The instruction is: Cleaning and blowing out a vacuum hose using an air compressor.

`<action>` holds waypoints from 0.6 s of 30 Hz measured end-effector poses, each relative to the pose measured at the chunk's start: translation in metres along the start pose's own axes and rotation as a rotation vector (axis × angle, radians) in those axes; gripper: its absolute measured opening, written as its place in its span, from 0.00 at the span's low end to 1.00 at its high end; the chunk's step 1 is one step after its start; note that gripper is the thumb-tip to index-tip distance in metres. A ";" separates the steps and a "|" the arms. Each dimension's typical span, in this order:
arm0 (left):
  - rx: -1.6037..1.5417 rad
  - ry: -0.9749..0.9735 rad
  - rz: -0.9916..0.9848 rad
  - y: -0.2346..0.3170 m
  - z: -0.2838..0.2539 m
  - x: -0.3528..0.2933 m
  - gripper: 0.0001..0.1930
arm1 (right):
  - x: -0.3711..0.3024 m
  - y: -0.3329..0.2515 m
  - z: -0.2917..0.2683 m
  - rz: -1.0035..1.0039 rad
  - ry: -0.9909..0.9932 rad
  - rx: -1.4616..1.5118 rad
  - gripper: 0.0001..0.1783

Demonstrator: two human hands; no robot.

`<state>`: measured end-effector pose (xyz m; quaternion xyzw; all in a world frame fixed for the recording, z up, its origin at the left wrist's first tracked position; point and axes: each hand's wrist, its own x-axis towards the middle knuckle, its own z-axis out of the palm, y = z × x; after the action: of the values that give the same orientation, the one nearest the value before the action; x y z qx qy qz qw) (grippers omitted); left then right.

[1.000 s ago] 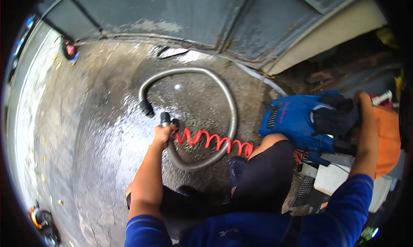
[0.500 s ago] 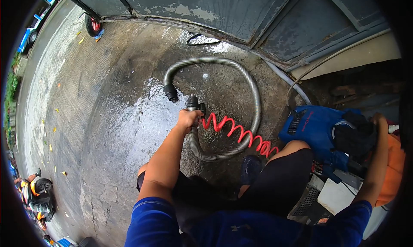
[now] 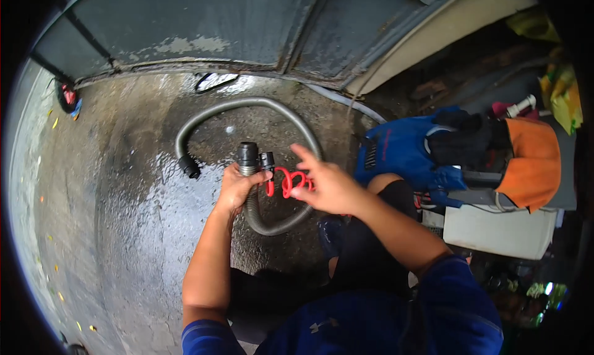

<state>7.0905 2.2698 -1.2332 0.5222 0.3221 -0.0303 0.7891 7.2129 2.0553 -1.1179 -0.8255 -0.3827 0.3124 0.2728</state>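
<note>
My left hand [image 3: 238, 187] grips one end of a grey ribbed hose [image 3: 247, 104], just below its black end fitting [image 3: 249, 154], together with a small black connector [image 3: 267, 161]. A red coiled air line [image 3: 289, 180] runs from that connector. My right hand [image 3: 325, 183] is on the red coil with its fingers partly spread, the index finger pointing up and left. The hose loops away over the wet concrete and ends in a second black tip [image 3: 189, 166].
Wet concrete floor [image 3: 124, 231] lies ahead, bounded by a grey metal door [image 3: 204, 21]. At my right stand a blue machine [image 3: 402, 154], black gloves [image 3: 461, 141], an orange cloth [image 3: 532, 163] and a white box [image 3: 498, 231]. My dark-clad knee [image 3: 377, 231] is below my hands.
My right hand left the blue machine and came across to the red coil, which is now bunched up short. The left hand raised the hose end closer to me.
</note>
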 end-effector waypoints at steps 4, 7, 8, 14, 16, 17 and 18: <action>-0.105 -0.064 0.094 0.013 0.021 -0.024 0.11 | 0.017 -0.012 0.073 0.105 0.123 0.246 0.52; -0.018 -0.138 0.093 -0.005 -0.006 -0.013 0.13 | 0.005 -0.001 0.032 0.001 0.465 0.370 0.44; -0.011 -0.109 0.100 -0.007 -0.011 -0.011 0.15 | -0.004 -0.007 0.000 -0.008 0.637 0.544 0.41; -0.130 0.155 0.073 -0.014 -0.036 -0.001 0.18 | -0.148 -0.061 -0.188 -0.303 1.388 0.513 0.18; -0.101 0.207 0.092 -0.015 -0.043 -0.003 0.19 | -0.186 -0.064 -0.233 -0.366 1.471 0.360 0.16; -0.062 0.249 0.108 -0.013 -0.048 -0.005 0.19 | -0.198 -0.061 -0.262 -0.293 1.498 0.292 0.16; -0.060 0.261 0.108 -0.011 -0.047 -0.006 0.19 | -0.204 -0.055 -0.294 -0.217 1.528 0.220 0.16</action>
<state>7.0591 2.3026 -1.2506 0.5144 0.3941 0.0900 0.7563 7.2962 1.8600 -0.8239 -0.7380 -0.1342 -0.3351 0.5701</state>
